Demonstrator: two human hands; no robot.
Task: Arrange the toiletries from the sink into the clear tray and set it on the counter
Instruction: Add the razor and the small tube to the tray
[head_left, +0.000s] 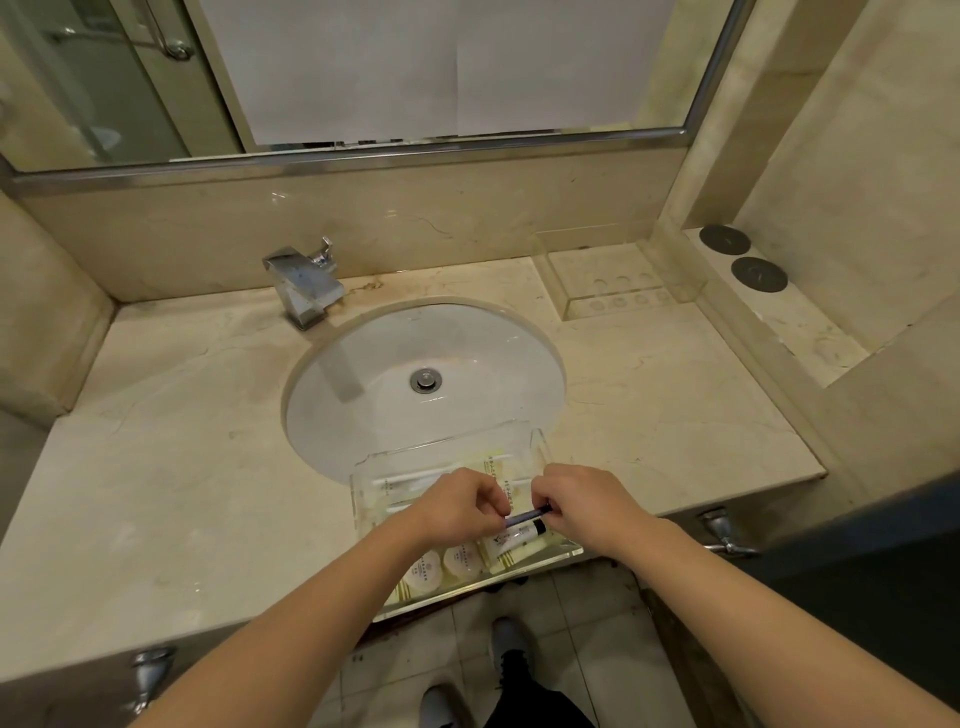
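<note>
Here, a dark slim tube (527, 516) lies pinched between both hands' fingers (500, 503).

Marble counter (171, 441): clear tray (563, 550) at front edge over sink (363, 415); faucet (304, 283) at back.

Head view: single, wide-angle, looking steeply down from close above onto counter (171, 431) front and sink (415, 332).
</note>
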